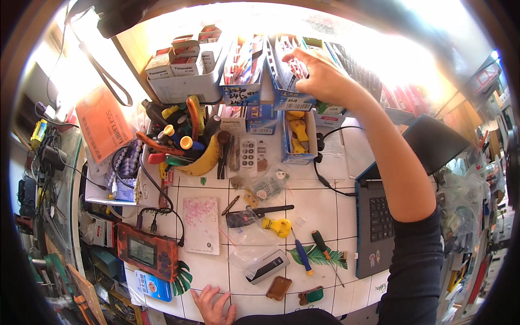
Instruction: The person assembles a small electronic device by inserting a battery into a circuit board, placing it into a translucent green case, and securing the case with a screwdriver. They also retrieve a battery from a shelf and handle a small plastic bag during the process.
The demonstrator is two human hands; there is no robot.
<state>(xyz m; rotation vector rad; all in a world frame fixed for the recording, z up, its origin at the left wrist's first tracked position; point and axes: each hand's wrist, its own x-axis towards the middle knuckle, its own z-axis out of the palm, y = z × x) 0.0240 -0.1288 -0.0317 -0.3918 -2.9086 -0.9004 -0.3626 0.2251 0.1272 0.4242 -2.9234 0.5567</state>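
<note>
The bare right hand (pixel 325 78) arches over a long, narrow blue-and-white cardboard box (pixel 292 102), its fingers curled at the flat, red-and-white packets (pixel 296 69) inside; they partly hide the contact, so I cannot tell whether it grips one. Glare blurs the space behind this box. Just below it, a smaller open carton (pixel 299 158) holds smooth yellow plastic pieces (pixel 297 132). Well below the box, the left hand (pixel 214 304) lies open, fingers spread, its wrist cut off, at the white tiled tabletop's (pixel 203 271) near edge.
</note>
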